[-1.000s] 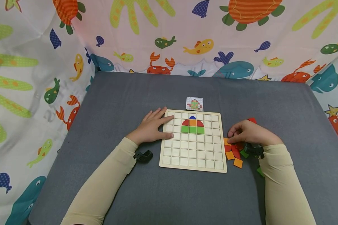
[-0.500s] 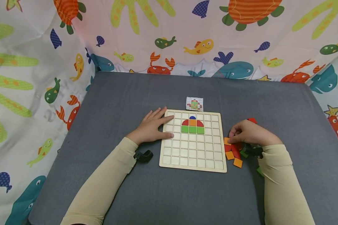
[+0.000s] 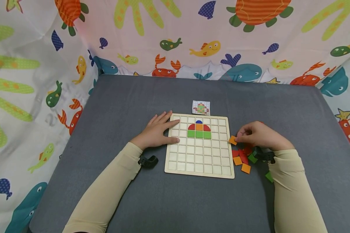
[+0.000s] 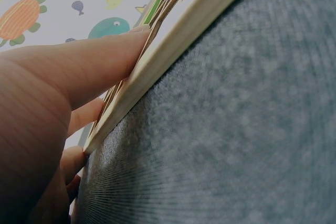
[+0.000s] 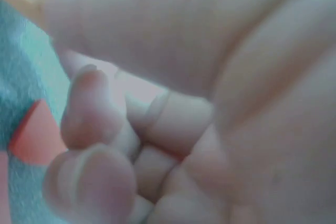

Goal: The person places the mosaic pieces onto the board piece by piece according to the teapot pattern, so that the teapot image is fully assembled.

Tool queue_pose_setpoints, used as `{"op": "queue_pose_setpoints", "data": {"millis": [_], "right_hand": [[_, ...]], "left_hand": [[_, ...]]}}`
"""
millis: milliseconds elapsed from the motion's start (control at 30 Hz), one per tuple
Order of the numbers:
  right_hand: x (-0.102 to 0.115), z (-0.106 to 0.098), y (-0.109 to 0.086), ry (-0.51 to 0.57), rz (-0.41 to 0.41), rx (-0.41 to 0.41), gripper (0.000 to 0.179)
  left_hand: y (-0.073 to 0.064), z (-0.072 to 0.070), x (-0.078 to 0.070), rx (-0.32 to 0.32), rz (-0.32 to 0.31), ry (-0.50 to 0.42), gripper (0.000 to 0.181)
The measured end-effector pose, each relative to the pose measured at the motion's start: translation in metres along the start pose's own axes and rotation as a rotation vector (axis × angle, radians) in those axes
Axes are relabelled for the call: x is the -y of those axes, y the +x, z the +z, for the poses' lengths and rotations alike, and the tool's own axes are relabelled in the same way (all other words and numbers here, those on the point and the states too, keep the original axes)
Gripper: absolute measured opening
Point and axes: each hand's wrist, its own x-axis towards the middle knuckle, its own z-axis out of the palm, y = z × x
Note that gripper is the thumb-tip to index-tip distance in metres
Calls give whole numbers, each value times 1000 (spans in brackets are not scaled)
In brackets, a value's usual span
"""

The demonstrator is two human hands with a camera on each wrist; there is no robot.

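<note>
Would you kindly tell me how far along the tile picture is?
Done: seven tiles sit in the upper part of the board, one blue, two red, one orange and three green. In hand: the right hand pinches another orange tile at the board's right edge. Left, it seems: lower pieces pictured on the card, with loose tiles lying beside the board.

A grey, cloth-textured tabletop (image 3: 166, 207) carries a square pale-wood grid board (image 3: 194, 158), a small white printed card (image 3: 201, 107) just beyond it, and flat red, orange and green pieces (image 3: 246, 168) rightward.
</note>
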Motion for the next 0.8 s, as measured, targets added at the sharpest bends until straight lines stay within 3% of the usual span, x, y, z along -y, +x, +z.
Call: {"op": "queue_pose_setpoints", "data": {"millis": [300, 800], "right_hand": [[11, 9, 6, -13, -24, -60, 27], [28, 26, 19, 47, -108, -101, 14]], "left_hand": [[0, 1, 0, -5, 3, -6, 84], [-1, 0, -1, 3, 3, -11, 84]]}}
